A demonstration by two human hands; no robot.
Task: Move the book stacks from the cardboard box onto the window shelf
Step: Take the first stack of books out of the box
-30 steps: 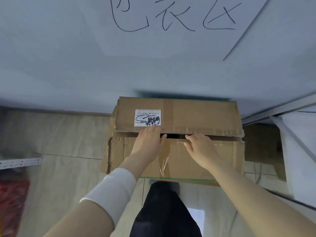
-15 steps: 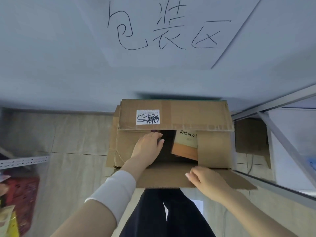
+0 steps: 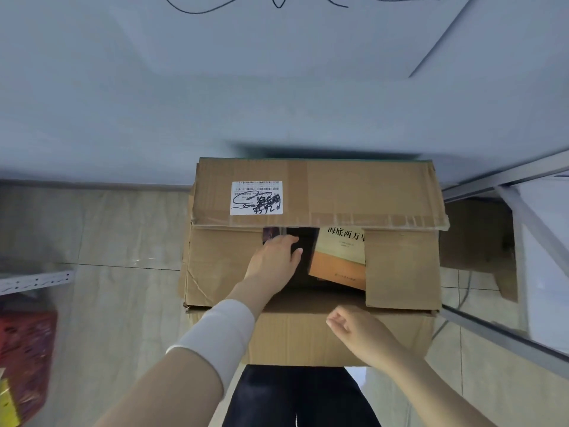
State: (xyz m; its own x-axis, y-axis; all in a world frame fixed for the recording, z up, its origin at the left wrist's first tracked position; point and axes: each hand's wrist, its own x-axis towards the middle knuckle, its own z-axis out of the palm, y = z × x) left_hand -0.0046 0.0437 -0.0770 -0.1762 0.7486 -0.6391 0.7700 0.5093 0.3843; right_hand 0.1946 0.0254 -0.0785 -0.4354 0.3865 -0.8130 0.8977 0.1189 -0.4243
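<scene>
A brown cardboard box (image 3: 400, 266) stands on the floor against the wall, its near flap (image 3: 295, 334) folded down toward me and its far flap still over the top. Through the gap I see a book with a beige and orange cover (image 3: 337, 260) and a dark book (image 3: 303, 241) beside it. My left hand (image 3: 272, 260) reaches into the opening, fingers resting on the left inner flap and the dark book; whether it grips anything is hidden. My right hand (image 3: 357, 329) hovers over the folded-down flap, fingers loosely curled and holding nothing.
A pale wall (image 3: 277, 103) with a handwritten paper sign rises behind the box. A metal rack frame (image 3: 505, 177) and a white object stand at the right. At the left are a perforated metal rail (image 3: 34, 282) and a red crate (image 3: 24, 349). My dark trousers (image 3: 295, 396) are below.
The near flap has been pulled open and folded down, exposing the books. My right hand let go of the flap. My left hand moved deeper into the opening.
</scene>
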